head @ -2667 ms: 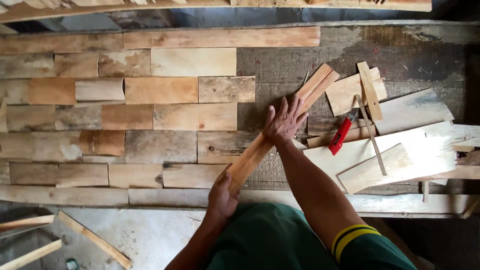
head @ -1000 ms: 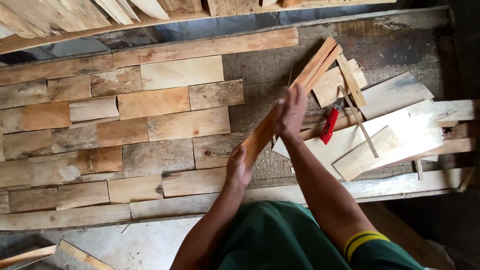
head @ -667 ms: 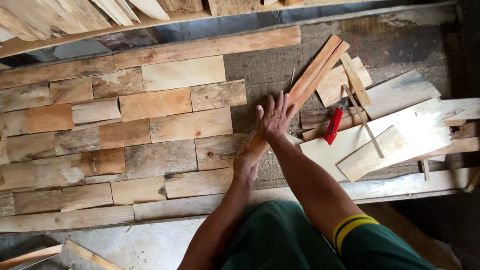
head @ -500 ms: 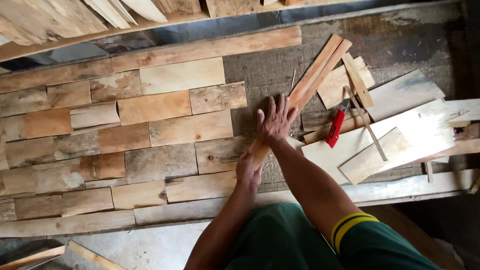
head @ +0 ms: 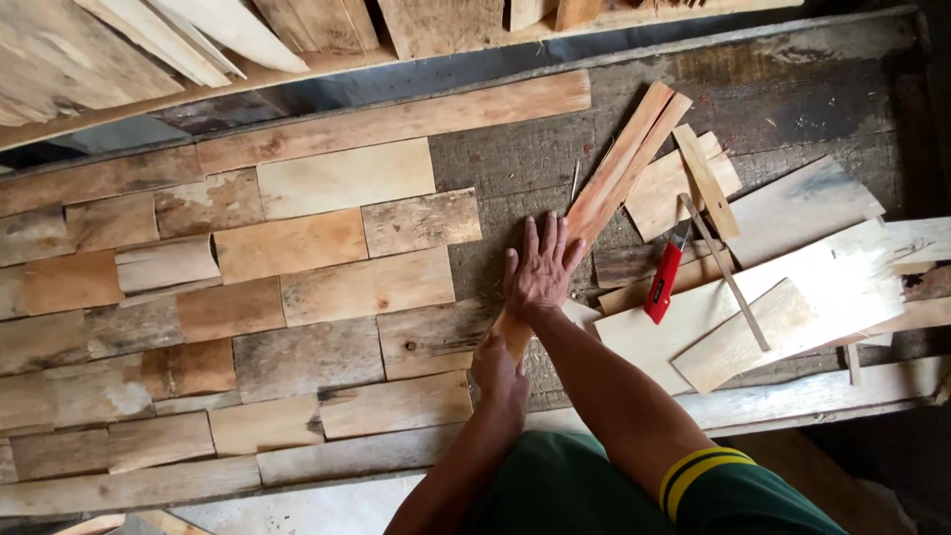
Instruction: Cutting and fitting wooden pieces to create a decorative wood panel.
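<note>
My right hand (head: 540, 272) lies flat, fingers spread, pinning the long strip (head: 609, 188) (against sliding, I judge) while my left hand (head: 498, 369) grips its near end.

Soft, even daylight falls from above. The pale boards (head: 792, 297) at right glare almost white, while the right edge and lower corners sink into dark shadow. Focus is fairly sharp centrally, slightly soft and bowed toward the edges.

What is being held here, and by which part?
A long wooden strip: the left hand grips its near end, and the right hand presses flat on it just beyond.
</note>
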